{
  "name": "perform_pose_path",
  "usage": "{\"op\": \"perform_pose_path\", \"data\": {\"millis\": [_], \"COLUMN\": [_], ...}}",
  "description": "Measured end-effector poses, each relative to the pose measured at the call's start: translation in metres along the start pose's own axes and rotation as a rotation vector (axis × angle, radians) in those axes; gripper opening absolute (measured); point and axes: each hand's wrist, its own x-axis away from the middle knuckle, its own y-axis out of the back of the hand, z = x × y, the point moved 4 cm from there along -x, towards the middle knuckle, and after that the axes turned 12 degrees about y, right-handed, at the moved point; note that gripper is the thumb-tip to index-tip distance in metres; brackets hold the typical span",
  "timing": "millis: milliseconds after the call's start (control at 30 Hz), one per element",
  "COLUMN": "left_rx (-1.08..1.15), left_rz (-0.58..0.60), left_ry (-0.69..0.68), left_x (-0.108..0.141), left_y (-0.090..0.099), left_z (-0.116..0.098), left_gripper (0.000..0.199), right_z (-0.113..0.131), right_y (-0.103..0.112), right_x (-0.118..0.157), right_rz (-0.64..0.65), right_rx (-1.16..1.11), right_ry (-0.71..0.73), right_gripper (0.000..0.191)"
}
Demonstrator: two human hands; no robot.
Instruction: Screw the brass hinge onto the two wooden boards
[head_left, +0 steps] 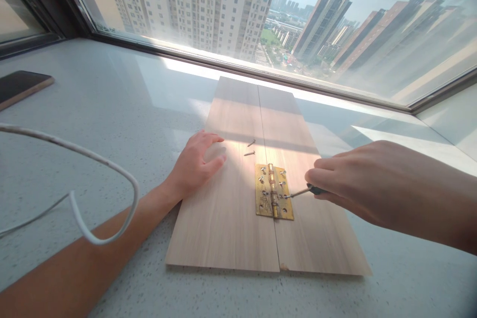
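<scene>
Two pale wooden boards, the left board (223,228) and the right board (320,238), lie side by side with a thin seam between them. A brass butt hinge (265,203) lies open across the seam, with several screws standing in its holes. My right hand (346,184) is closed around a screwdriver (300,192), whose tip meets a screw in the hinge's right leaf. My left hand (199,161) rests on the left board's edge, fingers apart and holding nothing. Two loose screws, an upper screw (251,143) and a lower screw (249,153), lie on the left board above the hinge.
The boards lie on a white speckled sill (149,124) below a window (298,20) with a dark frame. A white cable (108,164) loops over my left forearm. A dark phone-like slab (22,87) lies at the far left.
</scene>
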Motion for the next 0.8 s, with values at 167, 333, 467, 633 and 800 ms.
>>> {"op": "perform_pose_path", "data": {"millis": [167,333,467,633,800], "left_rx": [-0.004,-0.005,-0.003,-0.004,0.006], "left_rz": [0.000,0.001,0.008,0.011,0.015], "left_ry": [0.010,0.013,0.026,0.025,0.042], "left_x": [0.000,0.000,0.000,0.001,0.001], "left_y": [0.000,0.001,0.001,0.000,0.001], "left_z": [0.001,0.001,0.000,0.000,-0.001], "left_gripper": [0.035,0.035,0.033,0.031,0.032], "right_z": [0.007,0.011,0.013,0.011,0.009], "right_y": [-0.002,0.000,0.004,0.001,0.000], "right_x": [-0.007,-0.010,-0.008,0.001,0.001], "right_rz": [0.064,0.055,-0.013,-0.050,0.011], "right_rx": [-0.117,-0.109,-0.094,-0.033,-0.002], "right_ry": [-0.090,-0.269,-0.122,0.070,0.037], "right_gripper": [0.025,0.038,0.004,0.022,0.021]}}
